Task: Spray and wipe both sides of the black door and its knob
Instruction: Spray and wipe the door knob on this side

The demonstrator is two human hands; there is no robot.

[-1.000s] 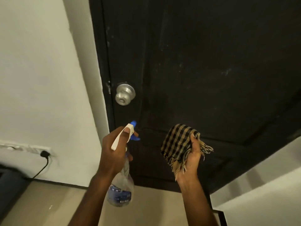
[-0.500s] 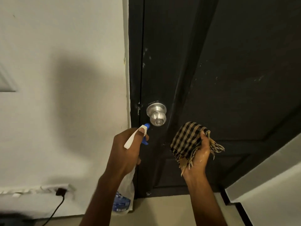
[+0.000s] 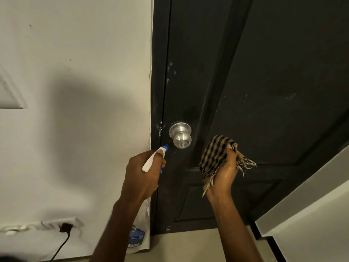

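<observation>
Left hand [image 3: 141, 178] grips the bottle [image 3: 151, 162], whose nozzle has climbed to just below the knob [image 3: 181, 141], so a spray looks imminent. Right hand [image 3: 224, 174] clutches the bunched cloth [image 3: 213, 154] just right of the knob, before the door [image 3: 273, 82]. The wall [image 3: 75, 129] crowds the left; there's open panel to the right.

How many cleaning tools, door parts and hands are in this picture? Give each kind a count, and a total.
Cleaning tools: 2, spray bottle and checked cloth.
Door parts: 2, black door and knob.
Hands: 2, left hand and right hand.
Total: 6.
</observation>
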